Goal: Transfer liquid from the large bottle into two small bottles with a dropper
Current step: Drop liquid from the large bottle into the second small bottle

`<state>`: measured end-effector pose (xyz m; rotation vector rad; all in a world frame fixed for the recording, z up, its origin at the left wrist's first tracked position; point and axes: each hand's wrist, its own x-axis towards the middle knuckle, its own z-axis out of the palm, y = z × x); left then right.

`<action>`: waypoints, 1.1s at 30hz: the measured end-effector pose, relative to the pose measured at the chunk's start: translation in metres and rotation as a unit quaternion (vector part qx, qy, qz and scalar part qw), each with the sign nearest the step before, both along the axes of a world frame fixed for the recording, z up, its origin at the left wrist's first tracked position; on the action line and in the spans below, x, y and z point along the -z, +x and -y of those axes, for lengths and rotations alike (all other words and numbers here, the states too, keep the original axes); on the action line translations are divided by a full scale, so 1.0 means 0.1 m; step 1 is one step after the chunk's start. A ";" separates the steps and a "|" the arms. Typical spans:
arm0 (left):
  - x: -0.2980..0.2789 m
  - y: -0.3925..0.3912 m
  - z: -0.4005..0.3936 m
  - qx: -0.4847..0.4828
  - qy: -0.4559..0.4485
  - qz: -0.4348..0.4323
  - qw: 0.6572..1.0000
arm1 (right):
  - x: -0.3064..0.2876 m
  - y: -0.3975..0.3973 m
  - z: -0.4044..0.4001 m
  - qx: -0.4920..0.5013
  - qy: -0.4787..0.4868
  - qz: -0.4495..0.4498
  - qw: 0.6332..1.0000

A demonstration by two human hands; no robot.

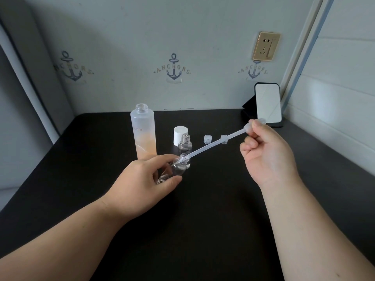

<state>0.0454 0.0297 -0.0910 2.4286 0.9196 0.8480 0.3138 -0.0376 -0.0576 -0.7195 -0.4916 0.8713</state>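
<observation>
A tall frosted large bottle (144, 134) with peach liquid stands uncapped at the table's back. My left hand (142, 183) grips a clear small bottle (177, 168), tilted toward the right. My right hand (265, 155) pinches the bulb of a translucent plastic dropper (215, 143); its tip is inside the tilted bottle's neck. A second small bottle (185, 143) stands upright and open just behind it.
A white cap (180, 135) stands behind the small bottles, and two small clear caps (207, 138) (224, 138) lie to its right. A phone (267, 104) leans on a stand at the back right corner. The table (203, 220) is black; walls close in behind and right.
</observation>
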 end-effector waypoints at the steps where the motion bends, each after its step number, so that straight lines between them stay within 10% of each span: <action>1: 0.00 0.00 0.00 0.001 0.002 0.001 1.000 | 0.00 0.00 0.00 0.000 0.003 0.005 1.000; 33: -0.01 0.02 0.01 0.017 -0.060 0.035 0.997 | -0.01 -0.01 0.03 0.013 0.053 -0.111 0.992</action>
